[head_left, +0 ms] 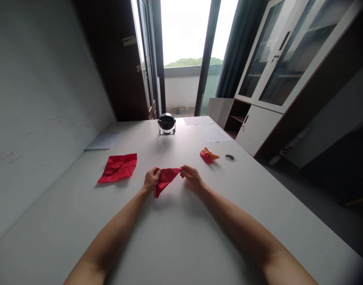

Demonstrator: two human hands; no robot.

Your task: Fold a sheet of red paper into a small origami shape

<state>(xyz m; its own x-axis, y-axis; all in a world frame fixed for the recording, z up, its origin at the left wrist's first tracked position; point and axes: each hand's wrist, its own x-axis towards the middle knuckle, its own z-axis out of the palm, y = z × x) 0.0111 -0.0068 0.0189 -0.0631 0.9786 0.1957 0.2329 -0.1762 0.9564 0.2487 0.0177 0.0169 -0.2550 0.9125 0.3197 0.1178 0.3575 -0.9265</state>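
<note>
A folded red paper triangle (166, 179) is held just above the white table (175, 237), its point hanging down toward me. My left hand (151, 180) pinches its left corner with curled fingers. My right hand (192, 177) pinches its right corner the same way. Both forearms reach out over the table from the near edge.
A creased red paper sheet (118, 168) with a black hair tie (111, 171) on it lies at the left. A small red and orange folded figure (209, 155) sits right of centre beside a cable hole (230, 158). A small desk fan (166, 124), white papers (212, 132) and another sheet (104, 140) lie farther back. A cabinet (258, 122) stands to the right.
</note>
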